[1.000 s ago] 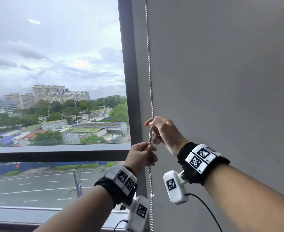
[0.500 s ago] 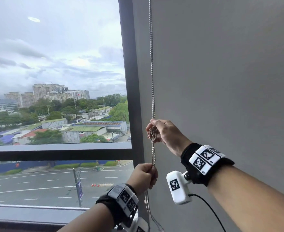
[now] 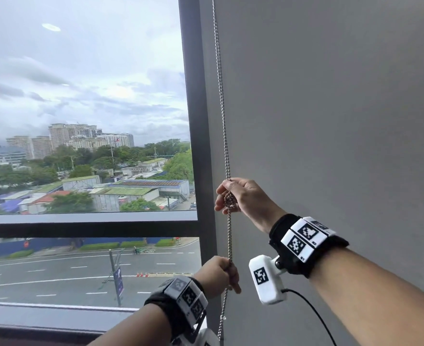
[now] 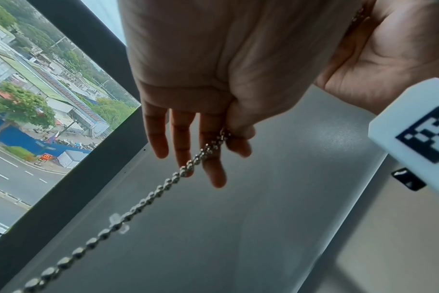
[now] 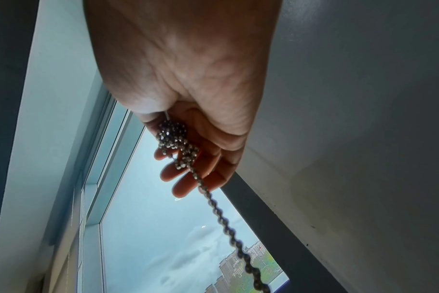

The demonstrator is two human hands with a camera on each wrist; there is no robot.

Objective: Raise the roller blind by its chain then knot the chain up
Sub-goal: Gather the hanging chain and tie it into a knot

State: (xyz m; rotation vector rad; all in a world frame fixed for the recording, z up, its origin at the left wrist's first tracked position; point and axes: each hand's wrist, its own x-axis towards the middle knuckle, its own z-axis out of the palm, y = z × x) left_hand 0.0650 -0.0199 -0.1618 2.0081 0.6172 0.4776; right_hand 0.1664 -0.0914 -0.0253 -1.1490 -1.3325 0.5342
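Both hands on chain (image 3: 228,236) beside window frame (image 3: 193,121): right hand (image 3: 240,198) fingers curled round knot (image 3: 228,202), left hand (image 3: 217,275) pinching below. Beads limp, slick; grip close to knot.

Left hand (image 3: 217,273) slid down chain (image 3: 229,236), away from right hand (image 3: 245,199); bunched knot (image 3: 228,200) pulled tighter.

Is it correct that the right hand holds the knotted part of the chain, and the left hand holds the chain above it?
Not quite: the head view shows the left hand gripping the bead chain below the knot, not above. The right hand holds the knot.
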